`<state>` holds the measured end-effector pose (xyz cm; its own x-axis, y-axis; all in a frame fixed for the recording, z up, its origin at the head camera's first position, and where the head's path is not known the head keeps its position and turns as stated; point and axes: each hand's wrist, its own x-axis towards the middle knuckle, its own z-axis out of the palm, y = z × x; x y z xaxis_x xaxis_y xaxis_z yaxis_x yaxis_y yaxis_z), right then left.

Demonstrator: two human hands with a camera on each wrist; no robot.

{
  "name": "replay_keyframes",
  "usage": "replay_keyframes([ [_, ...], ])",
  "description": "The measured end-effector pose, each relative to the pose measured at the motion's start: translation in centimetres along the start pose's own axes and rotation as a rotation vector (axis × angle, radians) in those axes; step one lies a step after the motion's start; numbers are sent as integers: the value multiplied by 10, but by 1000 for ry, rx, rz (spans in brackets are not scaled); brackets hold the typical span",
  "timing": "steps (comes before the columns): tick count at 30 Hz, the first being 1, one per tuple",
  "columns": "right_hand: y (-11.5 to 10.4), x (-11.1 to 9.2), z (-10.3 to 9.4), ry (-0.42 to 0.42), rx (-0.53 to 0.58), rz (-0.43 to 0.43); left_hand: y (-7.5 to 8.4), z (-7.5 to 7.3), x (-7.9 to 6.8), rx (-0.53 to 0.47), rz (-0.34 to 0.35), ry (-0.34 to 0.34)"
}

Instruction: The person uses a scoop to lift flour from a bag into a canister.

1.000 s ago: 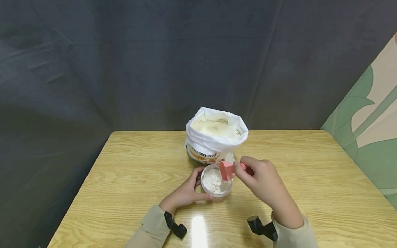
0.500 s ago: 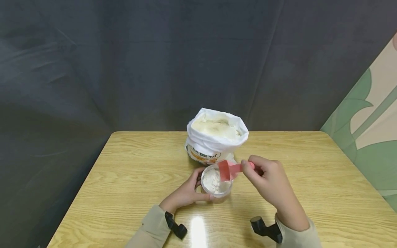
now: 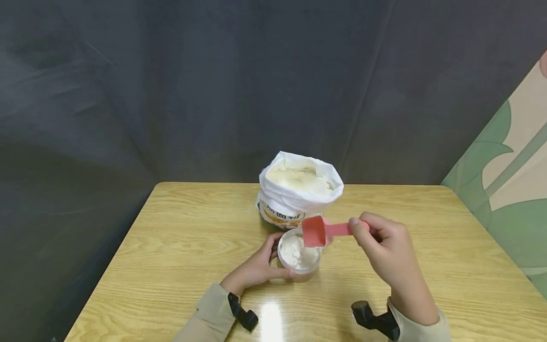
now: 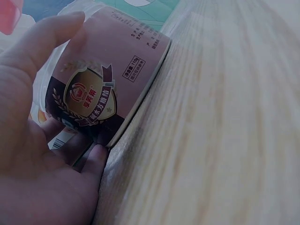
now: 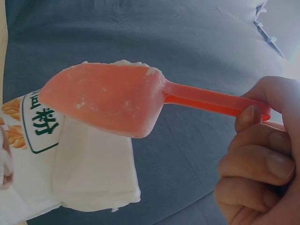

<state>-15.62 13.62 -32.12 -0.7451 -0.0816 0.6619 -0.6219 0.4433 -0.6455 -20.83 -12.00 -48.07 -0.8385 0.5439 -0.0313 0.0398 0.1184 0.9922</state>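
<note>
My left hand [image 3: 257, 270] grips a small round plastic tub [image 3: 305, 271] with fingers and thumb curled about its side. White flour-like powder [image 3: 294, 251] lies inside. In the left wrist view, the tub [image 4: 108, 51] stands on the wood and bears a pink printed label. My right hand [image 3: 392, 254] pinches the handle end of a red-pink scoop [image 3: 314, 232], whose bowl hangs over the tub's upper right rim. White powder clings to the edge of the scoop [image 5: 105, 98] in the right wrist view. What lies deeper in its bowl is hidden.
Just behind the tub stands an open white bag of flour [image 3: 279, 195], its top folded outward and powder filling it near the rim. The wooden table [image 3: 192, 218] ends at a dark curtain [image 3: 239, 85]. A patterned cloth [image 3: 513, 190] borders the right.
My right hand has drawn to the right with the scoop, showing more of its handle, and the bowl has turned. My left hand stays on the tub. The head view has tipped slightly upward.
</note>
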Motion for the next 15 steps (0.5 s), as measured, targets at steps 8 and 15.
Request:
replay_keyframes([
  [8, -4, 12, -8, 52, 55, -57, 0, 0, -1, 6, -3, 8],
  [15, -10, 23, -14, 101, 90, -41, 0, 1, 0, 2, -6, 2],
])
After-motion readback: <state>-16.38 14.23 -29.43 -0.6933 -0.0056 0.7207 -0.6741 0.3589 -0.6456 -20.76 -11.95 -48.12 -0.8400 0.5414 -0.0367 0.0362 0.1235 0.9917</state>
